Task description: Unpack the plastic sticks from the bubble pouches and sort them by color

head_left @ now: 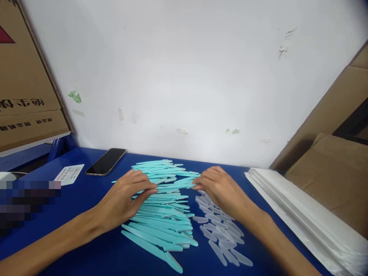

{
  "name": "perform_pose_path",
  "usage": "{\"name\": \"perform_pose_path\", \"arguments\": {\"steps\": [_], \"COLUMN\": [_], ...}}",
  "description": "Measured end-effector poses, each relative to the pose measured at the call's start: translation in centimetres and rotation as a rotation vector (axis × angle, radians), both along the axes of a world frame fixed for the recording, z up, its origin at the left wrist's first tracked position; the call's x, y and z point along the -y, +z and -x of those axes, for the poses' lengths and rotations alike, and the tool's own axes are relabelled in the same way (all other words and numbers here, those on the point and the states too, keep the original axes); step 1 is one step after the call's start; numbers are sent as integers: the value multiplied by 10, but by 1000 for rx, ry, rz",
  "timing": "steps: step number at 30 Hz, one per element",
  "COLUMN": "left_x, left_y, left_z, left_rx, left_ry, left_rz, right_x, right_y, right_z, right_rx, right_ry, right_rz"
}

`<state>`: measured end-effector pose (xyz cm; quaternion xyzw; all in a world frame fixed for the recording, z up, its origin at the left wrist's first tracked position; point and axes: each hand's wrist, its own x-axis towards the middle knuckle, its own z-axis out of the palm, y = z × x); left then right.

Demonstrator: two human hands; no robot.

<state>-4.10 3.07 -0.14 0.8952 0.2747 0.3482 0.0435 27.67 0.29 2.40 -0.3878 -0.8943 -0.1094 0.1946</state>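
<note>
Over a blue table, a turquoise eyebrow razor (175, 187) is stretched level between my two hands. My left hand (128, 193) pinches its left end between thumb and fingers. At the right end, my right hand (220, 188) has its fingertips closed on the razor; the tip is hidden by them. Beneath and in front of my hands lies a long pile of similar turquoise razors (163, 226), most pointing sideways. Several frosted clear blade caps (220, 230) are scattered to the right of the pile, partly under my right hand and forearm.
A phone (106, 161) and a printed white card (69, 174) lie at the back left. White folded sheets (301, 214) are stacked along the right edge, beside brown cardboard (330, 176). A cardboard box (28, 76) stands at left. Behind the table rises a white wall (184, 76).
</note>
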Motion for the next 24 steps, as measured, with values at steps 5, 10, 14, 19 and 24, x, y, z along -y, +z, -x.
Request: {"name": "perform_pose_path", "arguments": {"steps": [5,10,14,19,24], "left_x": [-9,-3,9,3,-9], "left_y": [16,21,15,11,5], "left_z": [14,10,3,8,11], "left_rx": [151,-83,-197,-236,-288], "left_ry": [63,-50,-74,-6,57], "left_rz": [83,303,324,195,121], "right_x": [-15,-15,-6,-1,2], "right_y": [7,6,4,2,-7], "right_z": [-50,-60,-43,-31,-10], "right_rx": [5,-100,-139,-128,-141], "right_ry": [-199,-299,-242,-174,-121], "right_rz": [4,285,419,345,195]}}
